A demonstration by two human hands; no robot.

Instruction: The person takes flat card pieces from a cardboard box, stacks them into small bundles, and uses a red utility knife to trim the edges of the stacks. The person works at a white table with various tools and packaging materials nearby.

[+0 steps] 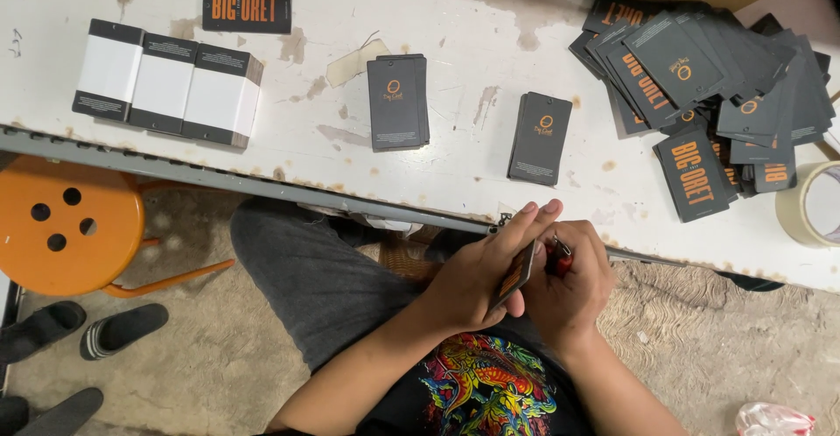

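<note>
Down at six o'clock, just below the table edge [262,186], both hands meet over the lap. The left hand [477,274] grips a dark card tag [516,274] edge-on, fingers closed around it, its long axis running from seven up to one o'clock. The right hand [573,283] is clenched on a small red tool [560,263] pressed against the tag's upper end. Up on the white table: two neat stacks of dark tags [398,101] near twelve, a loose heap of tags [700,86] at two, three white-banded bundles [166,81] at ten, a tape roll [814,204] at three. An orange stool [61,226] sits at nine.
</note>
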